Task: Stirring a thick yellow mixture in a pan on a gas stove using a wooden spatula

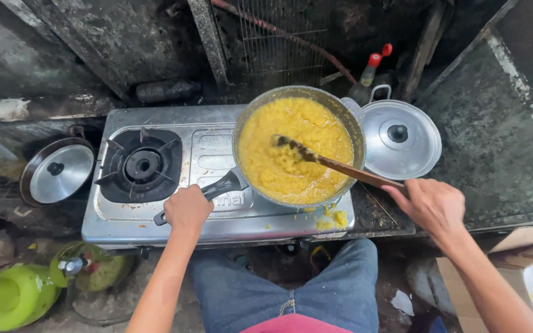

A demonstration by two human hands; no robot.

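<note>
A metal pan (351, 117) full of thick yellow mash (291, 154) sits on the right burner of a steel two-burner gas stove (155, 222). My left hand (187, 208) grips the pan's black handle (224, 185). A wooden spatula (334, 165) lies with its dark tip sunk in the mash. My right hand (430, 203) holds the spatula's end, just right of the pan. Some yellow mash (334, 219) has spilled on the stove's front right corner.
The left burner (141, 165) is bare. One lidded pot (400, 137) stands right of the pan, another (58, 172) left of the stove. Red-capped bottles (371, 68) stand behind. A green gas cylinder (16, 295) and cardboard box (513, 259) sit on the floor.
</note>
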